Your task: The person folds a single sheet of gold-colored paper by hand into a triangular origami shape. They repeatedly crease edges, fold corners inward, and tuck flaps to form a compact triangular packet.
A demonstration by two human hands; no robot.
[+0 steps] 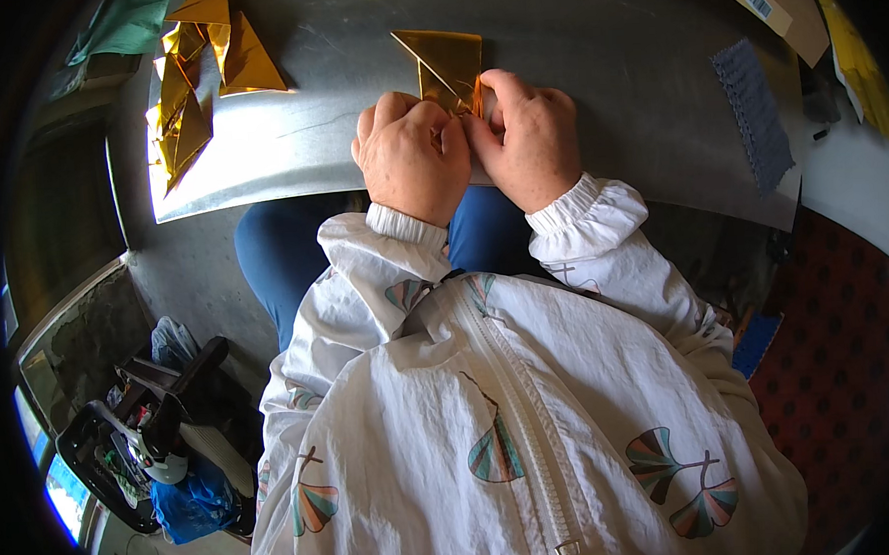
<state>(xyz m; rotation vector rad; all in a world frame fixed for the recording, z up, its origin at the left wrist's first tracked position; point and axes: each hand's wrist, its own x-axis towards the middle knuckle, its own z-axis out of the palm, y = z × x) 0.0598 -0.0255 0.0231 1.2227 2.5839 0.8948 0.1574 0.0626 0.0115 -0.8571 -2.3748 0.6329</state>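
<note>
Folding a gold foil sheet (447, 64) at the near edge of a grey metal table (595, 82), with both hands pinched on it.

The left hand (412, 158) and right hand (526, 135) sit side by side, touching, each grip closed with fingertips pressing the sheet's lower folded part. The sheet lies flat, its straight top edge running left to right, and its folded point narrows down toward the person. Bare tabletop lies open to the right, as far as a blue-grey textured cloth (755, 110); to the left, well apart, a heap of gold folded pieces (198, 80) lies near the table's left edge.
</note>
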